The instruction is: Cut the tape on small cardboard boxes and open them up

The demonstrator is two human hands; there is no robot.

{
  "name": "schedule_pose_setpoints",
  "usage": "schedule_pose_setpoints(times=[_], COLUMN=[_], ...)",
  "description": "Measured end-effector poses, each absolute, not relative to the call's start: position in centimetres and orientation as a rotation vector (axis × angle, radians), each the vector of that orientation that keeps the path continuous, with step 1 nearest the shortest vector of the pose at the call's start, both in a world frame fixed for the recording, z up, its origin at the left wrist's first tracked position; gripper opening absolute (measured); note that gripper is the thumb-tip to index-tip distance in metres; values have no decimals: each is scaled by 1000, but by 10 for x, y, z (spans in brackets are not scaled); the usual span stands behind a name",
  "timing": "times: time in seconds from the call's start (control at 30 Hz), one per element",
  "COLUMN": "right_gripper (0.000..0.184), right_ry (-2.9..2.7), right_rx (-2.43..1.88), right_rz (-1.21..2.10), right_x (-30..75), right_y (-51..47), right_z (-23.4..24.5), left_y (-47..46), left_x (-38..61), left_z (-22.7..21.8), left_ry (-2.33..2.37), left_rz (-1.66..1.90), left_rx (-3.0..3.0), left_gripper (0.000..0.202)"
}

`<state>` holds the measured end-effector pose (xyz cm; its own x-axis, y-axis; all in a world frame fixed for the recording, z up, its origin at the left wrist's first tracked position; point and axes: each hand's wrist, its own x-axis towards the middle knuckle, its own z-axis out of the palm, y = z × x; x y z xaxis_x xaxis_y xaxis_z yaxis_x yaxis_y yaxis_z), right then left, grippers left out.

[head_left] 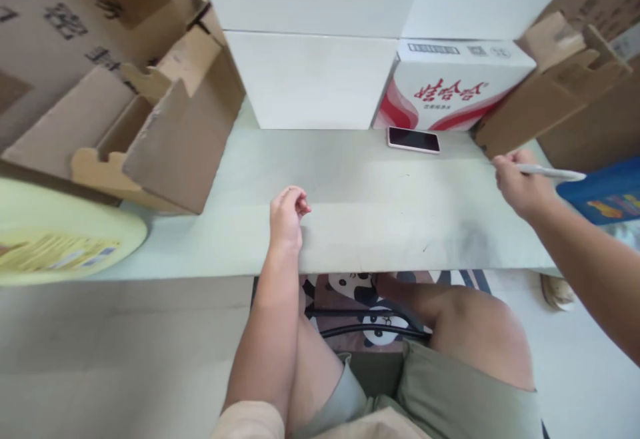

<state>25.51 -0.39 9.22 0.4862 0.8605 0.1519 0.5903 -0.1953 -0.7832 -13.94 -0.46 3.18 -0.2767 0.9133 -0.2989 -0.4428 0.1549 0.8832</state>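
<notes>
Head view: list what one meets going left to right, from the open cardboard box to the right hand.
Open cardboard box → left hand → smartphone → right hand holding a white pen-like tool.

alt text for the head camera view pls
A person's right hand holds a white pen-like object at a pale table; the left hand is loosely curled. A phone lies before a red-and-white box, with cardboard boxes on both sides.

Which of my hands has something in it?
Your right hand: it holds a slim white pen-like tool. Your left hand, loosely curled over the table, shows nothing in it.
</notes>
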Motion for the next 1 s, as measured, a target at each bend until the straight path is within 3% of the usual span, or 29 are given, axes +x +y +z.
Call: schedule_pose_setpoints(times=[0.1,0.23,0.37,0.5,0.63,0.73,0.8,0.9,1.0], right_gripper=[37,19,46,25,21,33,31,15,24], right_ry=[-1379,-1599,-1856,-2409,-2558,-2693,-2696,-2744,-2778], right_rx=[-2073,-2003,-1597,-1044,-525,-326,-304,-361,-381], right_rz=[356,546,777,452,551,475,418,313,207], right_x=[207,137,65,-37,-147,-201,-214,-193,-133], right_y=[-9,1,38,71,84,94,102,102,79], right_z=[121,137,124,116,118,113,107,107,117], left_y=[-8,-5,-6,-12,-15,-16,-19,-29,-42], left_x=[-146,-159,-176,-200,-223,-235,-241,-249,-253], left_z=[34,37,40,42,43,42,43,49,63], left_ry=[1167,1115,1083,1077,1121,1149,1199,1267,1324], left_rz=[1453,1530,1603,1727,1828,1928,2123,2465,2691], left_rx=[477,395,318,255,226,188,177,153,178], left_gripper=[15,16,17,21,29,34,33,27,26])
